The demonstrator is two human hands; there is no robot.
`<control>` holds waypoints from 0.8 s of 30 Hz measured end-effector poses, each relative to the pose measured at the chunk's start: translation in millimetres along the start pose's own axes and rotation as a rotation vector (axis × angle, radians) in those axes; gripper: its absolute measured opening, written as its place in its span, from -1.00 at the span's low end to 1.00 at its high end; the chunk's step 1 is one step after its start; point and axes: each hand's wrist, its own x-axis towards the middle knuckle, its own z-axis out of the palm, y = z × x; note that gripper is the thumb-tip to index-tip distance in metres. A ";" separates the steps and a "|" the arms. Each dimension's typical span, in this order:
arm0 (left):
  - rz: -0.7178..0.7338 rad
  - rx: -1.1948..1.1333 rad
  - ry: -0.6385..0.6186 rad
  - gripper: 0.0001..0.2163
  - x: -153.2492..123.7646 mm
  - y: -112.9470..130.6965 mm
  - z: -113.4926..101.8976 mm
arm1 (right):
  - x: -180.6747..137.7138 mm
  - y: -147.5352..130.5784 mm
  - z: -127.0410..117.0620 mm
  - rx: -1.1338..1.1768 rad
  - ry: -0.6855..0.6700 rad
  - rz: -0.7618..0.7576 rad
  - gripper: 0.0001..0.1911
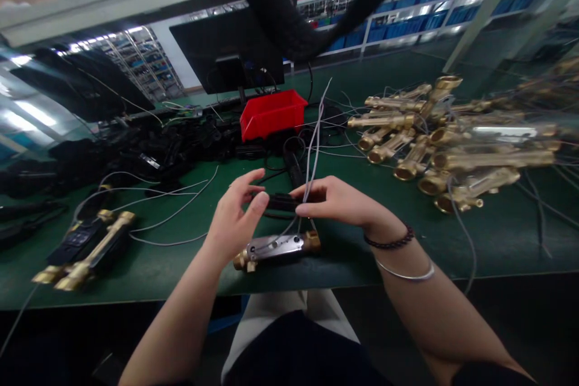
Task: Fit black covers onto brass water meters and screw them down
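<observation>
My left hand and my right hand meet above the green table's front edge, both pinching a small black module between them. Thin grey wires run up from the module past my right fingers. Just below the hands lies a brass pipe fitting with a silver metal plate on the table, a wire leading to it. My right wrist wears a dark bead bracelet and a silver bangle.
A pile of several brass fittings with wires lies at the right. A red bin stands behind, by a black monitor. Black modules are heaped at the left. Two assembled brass units lie at the front left on the green table.
</observation>
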 end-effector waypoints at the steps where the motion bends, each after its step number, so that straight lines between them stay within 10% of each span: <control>1: -0.039 -0.017 0.097 -0.63 -8.1 -3.9 0.5 | 0.1 1.0 -2.1 0.030 0.045 0.026 -0.57; 9: 0.060 0.237 -0.254 -0.78 -47.1 0.0 29.9 | -14.8 5.4 13.4 0.395 0.208 0.015 -0.50; 24: -0.035 0.346 -0.183 -0.86 -41.3 -1.6 40.9 | -40.1 30.0 43.8 0.446 0.281 0.115 -0.53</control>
